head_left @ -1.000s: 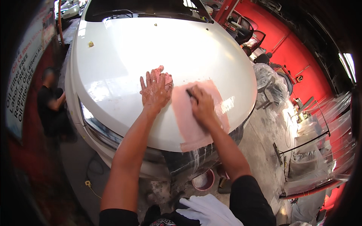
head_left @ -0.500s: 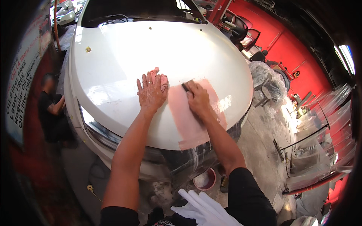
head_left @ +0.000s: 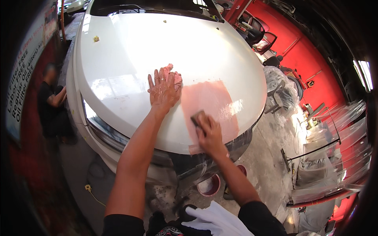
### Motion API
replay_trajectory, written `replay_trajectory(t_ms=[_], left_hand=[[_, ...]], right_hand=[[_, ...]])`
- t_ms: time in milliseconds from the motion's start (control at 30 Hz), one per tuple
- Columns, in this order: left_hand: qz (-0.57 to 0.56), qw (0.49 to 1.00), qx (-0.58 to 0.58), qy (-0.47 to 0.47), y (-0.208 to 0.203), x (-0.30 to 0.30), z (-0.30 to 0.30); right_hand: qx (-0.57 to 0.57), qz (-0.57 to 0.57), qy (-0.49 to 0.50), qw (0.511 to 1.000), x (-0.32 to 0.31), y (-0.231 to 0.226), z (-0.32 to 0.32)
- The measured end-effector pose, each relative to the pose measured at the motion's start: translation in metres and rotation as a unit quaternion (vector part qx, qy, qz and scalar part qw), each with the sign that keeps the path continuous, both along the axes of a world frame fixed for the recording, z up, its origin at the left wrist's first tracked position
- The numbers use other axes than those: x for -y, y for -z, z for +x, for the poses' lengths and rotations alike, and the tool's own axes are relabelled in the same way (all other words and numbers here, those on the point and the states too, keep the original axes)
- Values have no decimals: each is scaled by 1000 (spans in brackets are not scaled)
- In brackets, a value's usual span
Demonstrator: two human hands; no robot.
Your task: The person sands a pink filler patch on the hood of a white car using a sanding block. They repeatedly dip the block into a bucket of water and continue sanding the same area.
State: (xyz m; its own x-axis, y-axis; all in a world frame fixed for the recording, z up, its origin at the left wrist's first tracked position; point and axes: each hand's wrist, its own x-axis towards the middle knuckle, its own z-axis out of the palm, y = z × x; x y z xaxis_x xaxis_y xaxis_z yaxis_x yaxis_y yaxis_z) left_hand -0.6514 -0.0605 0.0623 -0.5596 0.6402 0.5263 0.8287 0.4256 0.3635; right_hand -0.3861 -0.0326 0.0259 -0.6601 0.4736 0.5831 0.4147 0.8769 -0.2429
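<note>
My left hand (head_left: 164,89) lies on the white car hood (head_left: 118,70), fingers spread, with a crumpled pink cloth (head_left: 178,80) gripped under its thumb side. The skin looks wet. Right of it, my right hand (head_left: 212,135) is closed on a dark, flat sanding block (head_left: 196,118). The block rests on the lower left part of a smooth pink filler patch (head_left: 210,96) near the hood's front edge. Its underside is hidden.
Below the bumper stands a reddish bucket (head_left: 209,185) holding pale liquid. White cloth (head_left: 216,220) hangs close to my body. A person in black (head_left: 52,100) crouches at the left. Plastic-wrapped parts (head_left: 327,157) and a stand are at the right.
My right hand has drawn the block down the pink patch, toward the hood's front edge. The left hand stays on the cloth at nearly the same spot. The view has shifted slightly.
</note>
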Motion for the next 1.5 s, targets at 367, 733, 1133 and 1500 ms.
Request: replay_trajectory(t_ms=[367,733,1133,1500], left_hand=[[88,996,0,-9,18,-12,-11],[126,991,36,-2,5,5,-11],[29,998,53,17,-7,14,-2],[38,999,16,17,2,8,-1]], right_hand=[[-11,11,0,1000,2,2,-8],[-7,-27,-43,999,15,-25,-37],[-8,9,-21,1000,12,6,-5],[6,-5,-22,1000,-40,-26,-32]])
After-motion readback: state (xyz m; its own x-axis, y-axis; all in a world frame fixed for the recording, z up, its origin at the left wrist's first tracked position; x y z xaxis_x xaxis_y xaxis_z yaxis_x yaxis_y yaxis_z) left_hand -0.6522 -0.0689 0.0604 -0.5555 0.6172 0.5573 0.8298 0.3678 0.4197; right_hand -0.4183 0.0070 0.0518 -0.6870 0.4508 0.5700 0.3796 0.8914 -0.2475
